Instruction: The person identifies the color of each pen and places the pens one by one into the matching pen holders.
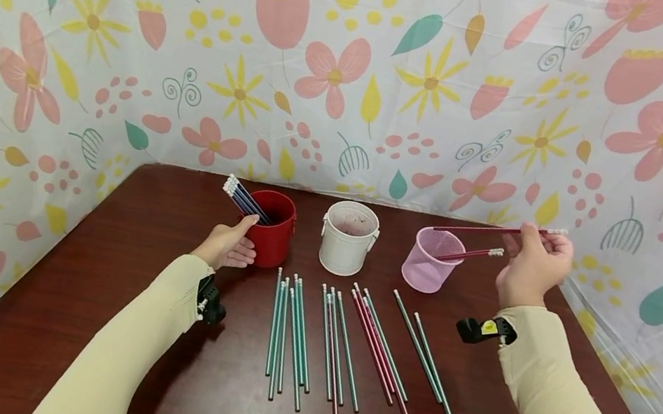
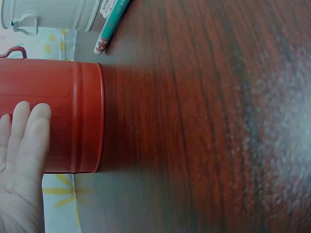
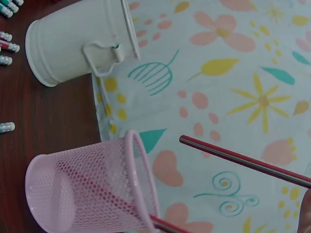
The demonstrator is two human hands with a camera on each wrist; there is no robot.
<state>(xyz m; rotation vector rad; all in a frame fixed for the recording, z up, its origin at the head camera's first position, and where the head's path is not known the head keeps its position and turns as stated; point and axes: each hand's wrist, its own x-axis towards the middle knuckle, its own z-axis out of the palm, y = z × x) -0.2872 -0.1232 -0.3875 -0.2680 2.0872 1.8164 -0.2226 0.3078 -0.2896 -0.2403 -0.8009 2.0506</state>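
My left hand (image 1: 229, 246) rests with straight fingers against the side of the red bucket (image 1: 273, 241), its thumb near the rim. Several dark blue pencils (image 1: 238, 191) lean out of that bucket. In the left wrist view, the fingers (image 2: 36, 131) lie along the bucket's wall. At the right, my right hand (image 1: 535, 264) pinches a red pencil (image 1: 481, 229) near its eraser end, the other end over the pink mesh cup (image 1: 424, 269). Another red pencil (image 1: 467, 256) leans in the cup. The right wrist view shows the held pencil (image 3: 243, 161) clear of the cup's rim.
Between the two containers stands a white bucket (image 1: 343, 247). In front lie several green pencils (image 1: 291, 336) and several red pencils (image 1: 375, 347), roughly in groups, on the dark wooden table (image 1: 107, 260). A flowered cloth (image 1: 347, 96) hangs behind the table.
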